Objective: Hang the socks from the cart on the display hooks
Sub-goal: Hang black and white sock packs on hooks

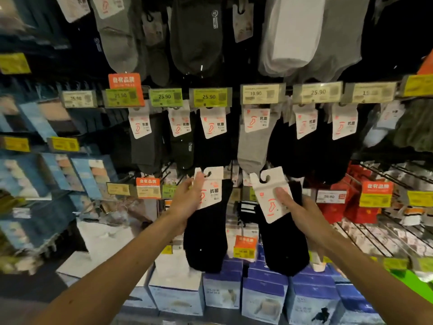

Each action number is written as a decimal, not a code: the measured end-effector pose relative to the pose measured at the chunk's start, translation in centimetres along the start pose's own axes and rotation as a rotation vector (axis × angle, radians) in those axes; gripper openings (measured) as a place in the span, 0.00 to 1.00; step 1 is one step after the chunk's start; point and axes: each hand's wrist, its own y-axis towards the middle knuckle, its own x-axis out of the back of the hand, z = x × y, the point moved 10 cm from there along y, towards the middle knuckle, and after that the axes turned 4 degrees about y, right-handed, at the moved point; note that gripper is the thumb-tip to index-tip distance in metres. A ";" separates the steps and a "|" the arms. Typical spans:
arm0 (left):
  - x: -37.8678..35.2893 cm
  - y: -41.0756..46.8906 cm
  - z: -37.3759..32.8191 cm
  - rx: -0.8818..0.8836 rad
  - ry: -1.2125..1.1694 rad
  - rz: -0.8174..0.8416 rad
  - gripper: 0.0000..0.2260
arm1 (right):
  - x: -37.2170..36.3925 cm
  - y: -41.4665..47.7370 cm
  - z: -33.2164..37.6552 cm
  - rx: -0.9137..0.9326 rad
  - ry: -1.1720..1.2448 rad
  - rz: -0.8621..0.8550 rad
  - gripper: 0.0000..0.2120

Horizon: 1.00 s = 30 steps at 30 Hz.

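Observation:
Each of my hands holds up a pack of black socks in front of the sock display. My left hand (187, 202) grips the left black sock pack (206, 240) by its white card header, thumb on the card's left edge. My right hand (297, 207) holds the right black sock pack (284, 245), thumb pressed on its white card with the orange sock outline. Both cards have a hook cut-out at the top. Just above them hangs a row of display hooks (257, 102) with black and grey sock packs under price tags. The cart is out of view.
More socks hang in a higher row (199, 38). Blue and white boxes (262, 299) stand on the shelf below my hands. Red packs (339, 207) hang at the right on wire hooks, and blue packages (46, 179) fill the left side.

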 end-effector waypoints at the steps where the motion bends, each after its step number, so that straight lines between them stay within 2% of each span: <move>1: -0.1 0.5 -0.4 -0.012 0.027 -0.012 0.13 | -0.4 0.7 0.4 0.031 -0.030 0.006 0.08; 5: -1.9 2.3 -2.6 -0.124 0.193 0.000 0.10 | -0.7 3.7 2.4 0.178 -0.162 0.034 0.02; 9: -4.7 3.5 -4.6 -0.230 0.297 0.022 0.07 | 1.7 5.9 4.7 0.243 -0.148 -0.015 0.07; 15: -8.4 5.3 -7.1 -0.385 0.454 0.020 0.09 | 5.0 7.7 6.8 0.278 -0.084 -0.028 0.07; 19: -8.6 5.3 -7.6 -0.444 0.600 -0.001 0.08 | 3.1 9.0 7.0 0.313 -0.114 0.016 0.07; 23: -5.6 5.5 -8.5 -0.477 0.675 -0.077 0.06 | -1.2 10.2 7.4 0.338 -0.115 0.130 0.02; 25: -3.4 6.0 -8.6 -0.446 0.638 -0.089 0.09 | -3.3 10.7 7.5 0.349 -0.094 0.182 0.02; 30: 0.5 6.9 -10.7 -0.359 0.576 0.027 0.25 | -7.6 12.4 8.6 0.383 -0.120 0.215 0.03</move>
